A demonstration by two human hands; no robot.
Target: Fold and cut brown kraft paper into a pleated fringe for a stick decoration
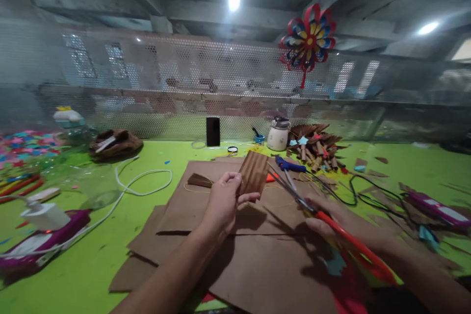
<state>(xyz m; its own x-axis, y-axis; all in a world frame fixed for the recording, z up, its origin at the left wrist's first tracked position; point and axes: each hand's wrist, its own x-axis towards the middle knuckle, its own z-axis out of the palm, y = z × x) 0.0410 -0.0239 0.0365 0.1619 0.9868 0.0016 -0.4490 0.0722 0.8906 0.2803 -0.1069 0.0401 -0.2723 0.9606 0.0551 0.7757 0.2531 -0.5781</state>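
Note:
Between the thumb and fingers of my left hand [225, 197] is a small piece of corrugated cardboard [253, 172], tilted up with its ridged brown face showing. My right hand [327, 218] grips a pair of scissors with red handles [346, 235]. Their blades [292, 187] are parted and point toward the cardboard's right edge, near its upper corner. Under both hands lie large flat cardboard sheets [272, 265] in an uneven stack. A folded cardboard strip [199, 180] rests on the sheets left of the held piece.
A blue glue gun [290, 165] with a black cord lies behind the scissors. Farther back stand a white jar [277, 135], a pile of rolled cardboard pieces [318, 147] and a black upright object [212, 131]. Purple power strips [69, 225] and a white cable [127, 189] flank the sheets.

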